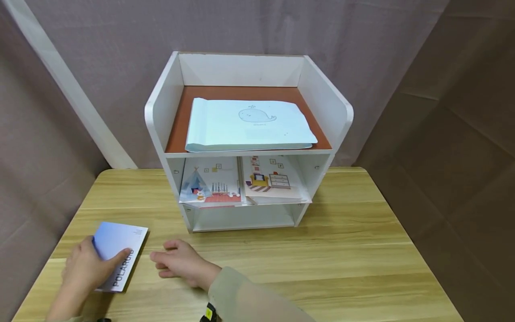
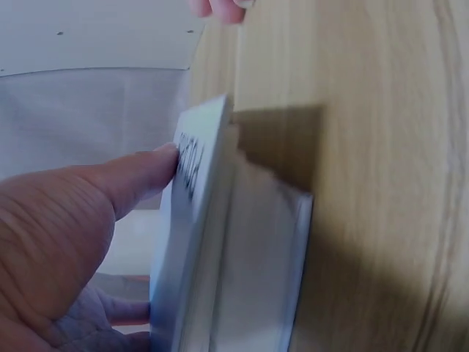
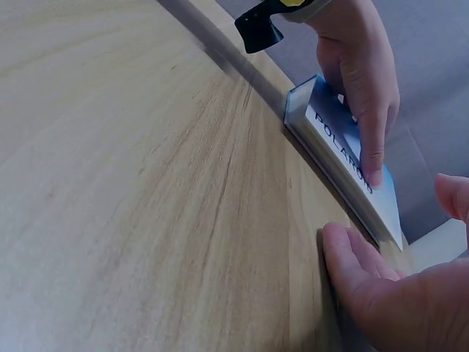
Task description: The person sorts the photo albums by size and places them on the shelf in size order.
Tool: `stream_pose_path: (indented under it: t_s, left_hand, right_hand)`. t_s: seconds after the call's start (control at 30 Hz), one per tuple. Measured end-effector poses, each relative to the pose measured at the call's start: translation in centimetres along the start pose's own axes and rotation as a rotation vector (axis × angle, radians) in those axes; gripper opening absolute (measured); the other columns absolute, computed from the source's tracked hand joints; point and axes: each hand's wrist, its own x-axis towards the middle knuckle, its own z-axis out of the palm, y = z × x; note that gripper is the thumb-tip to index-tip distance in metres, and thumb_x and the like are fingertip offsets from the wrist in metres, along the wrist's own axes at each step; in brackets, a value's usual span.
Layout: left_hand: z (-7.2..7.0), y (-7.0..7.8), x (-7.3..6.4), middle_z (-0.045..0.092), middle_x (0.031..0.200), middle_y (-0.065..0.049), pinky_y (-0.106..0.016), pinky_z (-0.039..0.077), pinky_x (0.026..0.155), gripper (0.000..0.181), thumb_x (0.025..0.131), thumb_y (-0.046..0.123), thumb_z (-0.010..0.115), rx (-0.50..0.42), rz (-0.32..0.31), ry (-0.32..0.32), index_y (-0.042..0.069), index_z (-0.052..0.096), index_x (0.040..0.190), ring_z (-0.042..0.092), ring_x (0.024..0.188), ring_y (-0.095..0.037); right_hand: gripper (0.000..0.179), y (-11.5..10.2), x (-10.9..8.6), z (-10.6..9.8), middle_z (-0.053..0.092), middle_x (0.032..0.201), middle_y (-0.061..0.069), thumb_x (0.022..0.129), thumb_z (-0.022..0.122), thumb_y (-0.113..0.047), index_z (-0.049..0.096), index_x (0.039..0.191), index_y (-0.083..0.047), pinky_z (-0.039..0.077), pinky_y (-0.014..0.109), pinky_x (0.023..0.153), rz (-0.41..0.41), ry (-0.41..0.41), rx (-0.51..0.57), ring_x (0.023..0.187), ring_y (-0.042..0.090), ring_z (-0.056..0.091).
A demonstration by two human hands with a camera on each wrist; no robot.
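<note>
A thick book with a blue-to-white cover lettered POLAROID is at the left of the table. My left hand grips it, the thumb on the cover and the fingers round its far-left side. In the left wrist view, the pale page block shows beside the cover, and the thumb presses near the lettering. My right hand is just right of the book, palm turned toward it, fingers loosely bent and holding nothing. The right wrist view shows a gap between these fingers and the book.
A white shelf unit stands at the back of the wooden table. A pale blue book with a whale drawing lies on its top. Two illustrated books lie side by side on the middle shelf. Grey curtains hang behind.
</note>
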Motion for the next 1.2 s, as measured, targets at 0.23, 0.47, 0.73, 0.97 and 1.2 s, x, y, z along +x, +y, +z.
stream_pose_path:
  t_s: [0.23, 0.47, 0.73, 0.97, 1.2]
  left_hand:
    - [-0.1, 0.8, -0.4, 0.039, 0.117, -0.049, -0.066, 0.038, 0.084, 0.110, 0.076, 0.057, 0.075, -0.012, 0.053, -0.076, -0.026, 0.028, 0.131, 0.042, 0.105, -0.061]
    - [-0.3, 1.5, -0.8, 0.037, 0.129, -0.046, -0.060, 0.043, 0.090, 0.103, 0.084, 0.054, 0.069, -0.196, 0.056, -0.297, -0.022, 0.023, 0.137, 0.045, 0.114, -0.054]
    - [-0.3, 2.3, -1.0, 0.032, 0.136, -0.042, -0.057, 0.040, 0.097, 0.103, 0.086, 0.055, 0.065, -0.309, -0.017, -0.407, -0.020, 0.019, 0.140, 0.039, 0.123, -0.051]
    - [-0.7, 2.0, -1.0, 0.027, 0.138, -0.042, -0.061, 0.033, 0.103, 0.108, 0.086, 0.059, 0.063, -0.391, -0.124, -0.476, -0.021, 0.016, 0.141, 0.034, 0.125, -0.053]
    - [-0.7, 1.7, -1.9, 0.034, 0.130, -0.044, -0.049, 0.051, 0.087, 0.113, 0.084, 0.065, 0.060, -0.417, -0.207, -0.563, -0.024, 0.015, 0.139, 0.053, 0.107, -0.039]
  right_hand:
    - [0.044, 0.1, -0.1, -0.2, 0.064, 0.096, 0.011, 0.086, 0.074, -0.012, 0.052, 0.120, 0.005, 0.057, 0.042, 0.076, 0.007, -0.019, 0.037, 0.090, 0.027, 0.065]
    - [0.041, -0.4, -0.3, -0.7, 0.064, 0.097, 0.011, 0.088, 0.072, -0.014, 0.054, 0.118, 0.008, 0.056, 0.042, 0.082, 0.055, -0.064, 0.032, 0.094, 0.026, 0.064]
    - [0.022, -0.1, -0.1, -1.3, 0.068, 0.091, 0.009, 0.089, 0.071, -0.014, 0.063, 0.100, 0.003, 0.055, 0.039, 0.084, 0.024, -0.059, 0.019, 0.089, 0.023, 0.066]
    - [0.015, -0.2, -0.3, -1.8, 0.067, 0.089, 0.008, 0.089, 0.071, -0.012, 0.065, 0.092, 0.002, 0.056, 0.036, 0.082, 0.012, -0.042, -0.029, 0.086, 0.021, 0.065]
    - [0.017, -0.2, -0.9, -2.4, 0.067, 0.087, 0.002, 0.087, 0.073, -0.018, 0.067, 0.094, -0.003, 0.055, 0.038, 0.082, 0.022, -0.036, -0.190, 0.084, 0.017, 0.065]
